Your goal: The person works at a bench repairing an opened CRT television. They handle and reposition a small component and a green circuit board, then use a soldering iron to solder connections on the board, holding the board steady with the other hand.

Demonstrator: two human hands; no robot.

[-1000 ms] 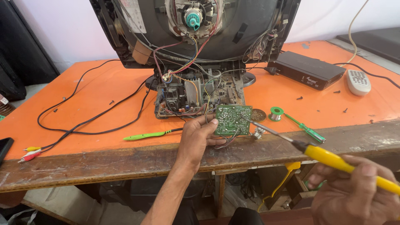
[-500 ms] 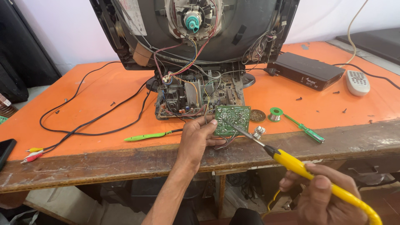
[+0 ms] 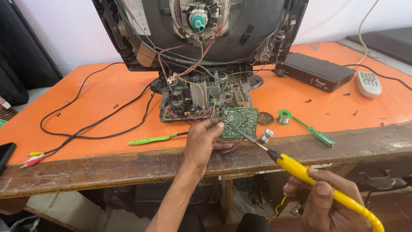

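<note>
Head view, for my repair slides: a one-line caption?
Left hand steadies a green circuit board while right hand touches a yellow soldering iron to it.

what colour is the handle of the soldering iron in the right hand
Yellow. The soldering iron handle, gripped by the right hand, shows best in the head view.

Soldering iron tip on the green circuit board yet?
Touching. The head view shows the soldering iron tip meeting the green circuit board with no gap, left hand holding the board, right hand gripping the iron.
</note>
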